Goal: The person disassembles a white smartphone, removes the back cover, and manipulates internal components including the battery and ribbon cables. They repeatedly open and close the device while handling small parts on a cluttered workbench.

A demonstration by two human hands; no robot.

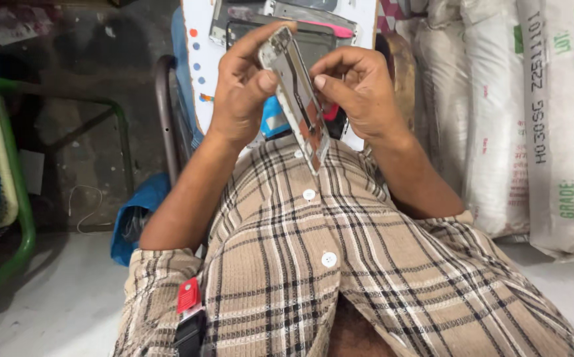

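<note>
While left hand (244, 89) and right hand (359, 89) clamp it, flat metallic phone frame (297, 99) tilts edge-on. White board (201, 59) close behind; woven sacks (498, 112) crowd right.

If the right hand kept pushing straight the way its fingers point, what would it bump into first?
The right hand points leftward, its fingertips already on the phone frame held edge-up between both hands. Beyond that sits the left hand, gripping the frame's other side. Depth is hard to judge, but the frame comes first.

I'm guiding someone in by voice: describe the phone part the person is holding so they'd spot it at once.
Start from the person's checked beige shirt and look just above its buttons. There the left hand and right hand grip a slim phone frame, tilted on edge. Unlike the dark phone parts on the white board behind, it is pale, metallic and held.
</note>
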